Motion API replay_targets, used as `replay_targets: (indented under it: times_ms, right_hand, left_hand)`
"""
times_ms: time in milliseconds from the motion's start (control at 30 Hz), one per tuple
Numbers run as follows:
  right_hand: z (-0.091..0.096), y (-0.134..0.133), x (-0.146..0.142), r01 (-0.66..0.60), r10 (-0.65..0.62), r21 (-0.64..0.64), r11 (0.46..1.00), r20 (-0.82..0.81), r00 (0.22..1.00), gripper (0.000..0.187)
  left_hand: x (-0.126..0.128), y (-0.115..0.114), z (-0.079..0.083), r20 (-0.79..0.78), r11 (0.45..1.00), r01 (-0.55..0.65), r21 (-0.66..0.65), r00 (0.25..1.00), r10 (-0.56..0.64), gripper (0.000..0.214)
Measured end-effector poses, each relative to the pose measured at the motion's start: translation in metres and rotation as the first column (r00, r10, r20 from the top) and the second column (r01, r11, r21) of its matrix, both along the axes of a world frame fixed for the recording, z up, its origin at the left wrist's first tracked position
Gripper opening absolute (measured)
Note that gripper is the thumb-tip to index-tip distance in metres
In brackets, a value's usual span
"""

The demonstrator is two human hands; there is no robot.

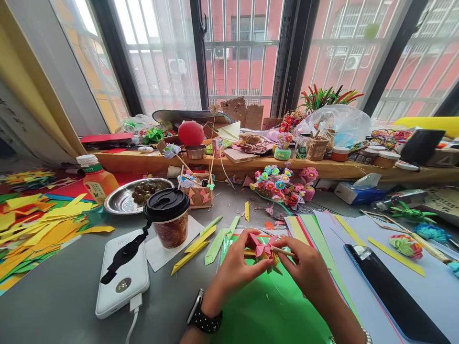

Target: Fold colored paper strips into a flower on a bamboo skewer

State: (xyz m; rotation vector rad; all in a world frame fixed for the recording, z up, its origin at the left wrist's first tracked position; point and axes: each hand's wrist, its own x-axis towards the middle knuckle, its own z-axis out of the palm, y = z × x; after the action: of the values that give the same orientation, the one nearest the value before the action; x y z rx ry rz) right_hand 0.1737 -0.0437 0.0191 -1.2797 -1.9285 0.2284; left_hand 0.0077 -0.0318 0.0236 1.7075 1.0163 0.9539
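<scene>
A small folded paper flower (263, 249), pink on top with yellow and green parts below, is held above a green sheet (265, 310). My left hand (238, 265) grips its left side between thumb and fingers. On the other side, my right hand (304, 267) pinches the flower's right edge, where a thin pale strip or stick shows at the fingertips; which of these it is I cannot tell. Folded green paper strips (217, 248) and yellow paper strips (195, 248) lie left of my left hand.
Left stand a lidded coffee cup (168, 224), a white power bank (124, 272) with cable, a metal plate (120, 200) and a juice bottle (95, 179). Loose paper strips (39, 224) pile up far left. A phone (390, 291) lies on paper sheets at right. Crafted flowers (274, 184) stand behind.
</scene>
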Motion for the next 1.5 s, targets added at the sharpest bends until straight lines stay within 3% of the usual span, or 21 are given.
replay_targets:
  times_ms: [200,367,567,800,900,1000,1067,1167,1333,1500]
  right_hand:
    - [0.000,0.002,0.003,-0.099,0.099,0.009,0.995,-0.001,0.995,0.026]
    - [0.002,0.004,0.005,-0.146,0.145,-0.087,0.985,-0.022,0.989,0.023]
    - [0.003,0.003,0.003,-0.101,0.102,-0.114,0.988,0.003,0.995,0.019]
    - [-0.002,0.002,-0.002,-0.032,0.037,-0.059,0.998,0.093,0.995,0.022]
    - [-0.005,0.004,0.001,-0.031,0.033,-0.015,0.999,0.117,0.993,0.023]
    - [-0.003,0.004,0.002,-0.066,0.063,0.024,0.998,0.102,0.993,0.019]
    - [0.001,0.002,0.000,-0.135,0.132,0.049,0.990,0.064,0.989,0.019]
    - [0.007,-0.003,-0.004,-0.216,0.219,0.116,0.969,-0.016,0.975,0.017]
    - [0.009,-0.006,-0.007,-0.259,0.269,0.144,0.955,-0.048,0.962,0.016]
    - [0.010,-0.006,-0.009,-0.258,0.284,0.213,0.942,-0.099,0.954,0.011]
  left_hand:
    - [-0.002,0.001,0.000,-0.007,0.999,0.026,0.034,1.000,-0.026,0.050]
    - [-0.002,0.000,-0.001,-0.041,0.998,0.035,0.049,0.999,-0.033,0.047]
    - [0.000,-0.001,0.000,-0.046,0.999,0.047,0.028,0.998,-0.045,0.045]
    - [0.001,-0.001,0.000,-0.038,0.999,0.011,0.034,0.999,-0.010,0.045]
    - [-0.001,0.001,0.000,0.047,0.999,0.025,-0.044,0.999,-0.023,0.055]
    - [-0.006,0.007,-0.003,0.254,0.979,0.077,-0.191,0.967,-0.026,0.056]
    - [-0.010,0.012,-0.006,0.370,0.938,0.088,-0.336,0.928,0.045,0.061]
    - [-0.014,0.018,-0.010,0.362,0.872,0.104,-0.479,0.928,0.088,0.047]
    - [-0.013,0.015,-0.009,0.419,0.796,0.198,-0.572,0.905,0.075,0.028]
    - [-0.012,0.011,-0.004,0.450,0.813,0.217,-0.540,0.891,0.061,0.024]
